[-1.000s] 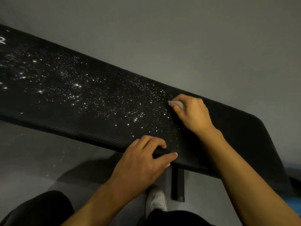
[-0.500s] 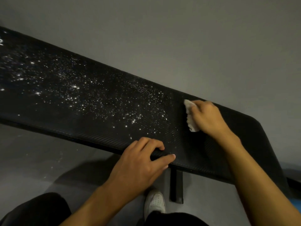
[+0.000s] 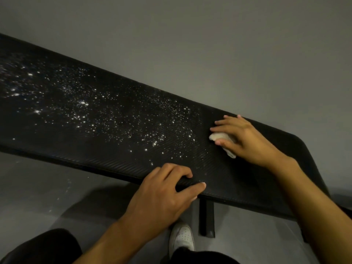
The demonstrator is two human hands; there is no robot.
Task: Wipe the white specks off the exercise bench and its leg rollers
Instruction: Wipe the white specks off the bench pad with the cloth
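The black ribbed exercise bench (image 3: 99, 149) runs slantwise from upper left to lower right. White specks (image 3: 122, 119) cover its left and middle parts, while the strip at its right end looks dark and speck-free. My right hand (image 3: 245, 139) lies on that right part with fingers spread, holding a bunched white cloth (image 3: 222, 137) between thumb and index finger against the pad. My left hand (image 3: 165, 191) grips the bench's near edge, fingers curled on top and thumb along the side. No leg rollers are in view.
A black bench leg (image 3: 206, 218) stands on the grey floor (image 3: 228, 54) under the near edge. My white shoe (image 3: 182, 238) is beside it, and dark trouser legs fill the bottom edge. A few white specks (image 3: 66, 189) lie on the floor at lower left.
My right hand has slid the cloth to the right, off the edge of the speckled patch, and its fingers have spread out. My left hand has kept its grip on the near edge.
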